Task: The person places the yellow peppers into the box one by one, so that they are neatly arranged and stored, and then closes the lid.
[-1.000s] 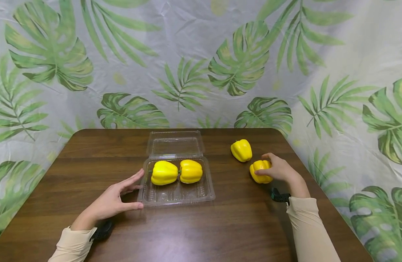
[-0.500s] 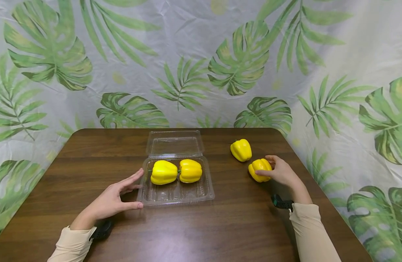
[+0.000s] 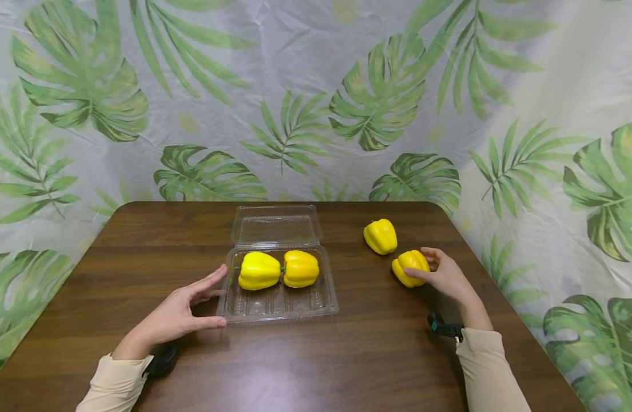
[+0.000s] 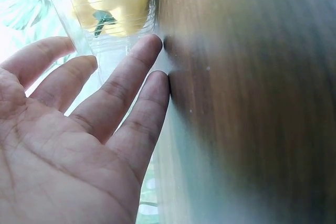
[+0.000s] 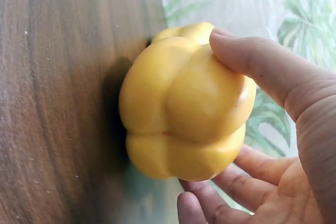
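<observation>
My right hand (image 3: 446, 278) holds a yellow bell pepper (image 3: 409, 268) at the table's right side. In the right wrist view the thumb lies on one side of this pepper (image 5: 186, 100) and the fingers curl around the opposite side. A clear plastic clamshell container (image 3: 281, 312) lies with its lid up at the back. Two yellow bell peppers sit in its rear half, a left one (image 3: 259, 271) and a right one (image 3: 301, 269). Along the container's left edge rests my left hand (image 3: 173, 315), fingers and thumb extended, fingertips right at the rim.
Another yellow bell pepper (image 3: 380, 236) lies on the brown wooden table (image 3: 305, 366), behind and left of the one in my right hand. A leaf-patterned cloth (image 3: 305, 103) hangs behind the table.
My right hand has shifted slightly back toward me and turned around the pepper, which barely moves. The left hand and the container stay where they were.
</observation>
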A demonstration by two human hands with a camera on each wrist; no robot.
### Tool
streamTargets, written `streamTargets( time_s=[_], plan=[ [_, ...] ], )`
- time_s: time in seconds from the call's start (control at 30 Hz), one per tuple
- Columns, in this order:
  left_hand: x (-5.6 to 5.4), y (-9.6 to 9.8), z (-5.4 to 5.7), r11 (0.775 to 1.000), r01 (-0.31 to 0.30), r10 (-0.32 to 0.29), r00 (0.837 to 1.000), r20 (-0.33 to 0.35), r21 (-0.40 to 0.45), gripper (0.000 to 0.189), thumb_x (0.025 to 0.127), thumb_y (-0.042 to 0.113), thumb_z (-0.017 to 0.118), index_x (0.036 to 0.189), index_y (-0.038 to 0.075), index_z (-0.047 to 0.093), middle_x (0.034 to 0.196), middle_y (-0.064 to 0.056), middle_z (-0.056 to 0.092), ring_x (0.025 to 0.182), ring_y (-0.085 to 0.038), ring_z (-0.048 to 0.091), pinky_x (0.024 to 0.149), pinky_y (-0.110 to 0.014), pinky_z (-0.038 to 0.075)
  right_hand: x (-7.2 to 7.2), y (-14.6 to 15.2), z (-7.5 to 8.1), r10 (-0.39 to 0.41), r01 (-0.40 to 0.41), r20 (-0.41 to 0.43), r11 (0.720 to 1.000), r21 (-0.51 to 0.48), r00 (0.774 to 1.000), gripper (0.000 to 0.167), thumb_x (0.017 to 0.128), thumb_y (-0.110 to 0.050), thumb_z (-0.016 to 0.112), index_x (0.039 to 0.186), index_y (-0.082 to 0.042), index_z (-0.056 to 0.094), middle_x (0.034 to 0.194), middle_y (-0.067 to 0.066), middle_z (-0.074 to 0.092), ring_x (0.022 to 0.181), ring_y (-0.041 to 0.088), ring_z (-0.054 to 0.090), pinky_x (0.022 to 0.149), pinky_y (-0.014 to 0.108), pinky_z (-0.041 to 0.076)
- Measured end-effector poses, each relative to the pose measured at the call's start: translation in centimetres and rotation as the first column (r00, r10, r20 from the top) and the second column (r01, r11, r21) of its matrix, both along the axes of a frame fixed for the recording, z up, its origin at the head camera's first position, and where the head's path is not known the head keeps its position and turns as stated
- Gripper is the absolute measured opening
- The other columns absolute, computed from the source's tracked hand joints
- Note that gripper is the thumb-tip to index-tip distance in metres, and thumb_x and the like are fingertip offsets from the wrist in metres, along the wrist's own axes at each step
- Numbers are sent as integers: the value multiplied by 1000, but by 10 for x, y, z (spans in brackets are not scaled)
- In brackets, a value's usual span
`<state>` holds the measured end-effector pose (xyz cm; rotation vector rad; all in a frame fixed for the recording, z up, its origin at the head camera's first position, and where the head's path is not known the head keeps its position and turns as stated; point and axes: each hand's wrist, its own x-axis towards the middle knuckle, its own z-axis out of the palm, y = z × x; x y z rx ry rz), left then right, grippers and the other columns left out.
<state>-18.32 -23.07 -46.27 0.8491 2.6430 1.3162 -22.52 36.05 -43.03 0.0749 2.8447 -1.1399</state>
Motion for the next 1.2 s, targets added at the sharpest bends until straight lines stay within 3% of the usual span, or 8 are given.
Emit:
streamTargets(
  time_s=[0.2, 0.33, 0.73, 1.2],
  plan=[
    [0, 1, 3, 1000, 6, -6, 1000, 8, 3, 99, 89, 32, 90, 170, 17, 34, 176, -12, 33, 128, -5, 68, 108, -17, 49, 3, -1, -3, -29, 29, -20, 999, -17, 999, 87, 96, -50, 80, 156, 4, 46, 148, 28, 60, 128, 38, 62, 92, 25, 53],
    [0, 0, 3, 1000, 6, -6, 1000, 6, 3, 100, 89, 33, 90, 170, 16, 35, 176, -12, 33, 128, -6, 68, 108, -17, 49, 3, -2, -3, -29, 28, -28, 999, -25, 999, 85, 97, -48, 80, 155, 4, 48, 147, 28, 61, 127, 38, 63, 88, 19, 51],
    [-2, 1, 0, 1000, -6, 6, 1000, 24, 19, 100, 88, 33, 91, 170, 16, 35, 176, -12, 33, 129, -6, 68, 108, -14, 46, 0, -11, 8, -2, -1, -65, 999, -41, 998, 83, 96, -49, 80, 156, -1, 50, 144, 24, 65, 123, 35, 65, 88, 24, 53],
    [-1, 1, 1, 1000, -4, 4, 1000, -15, -10, 99, 89, 33, 90, 169, 15, 36, 175, -15, 35, 128, -10, 69, 109, -18, 48, 1, -45, 43, 111, -120, -93, 988, -96, 989, 82, 95, -47, 82, 158, -6, 49, 146, 19, 65, 126, 34, 64, 94, 29, 56]
  ],
)
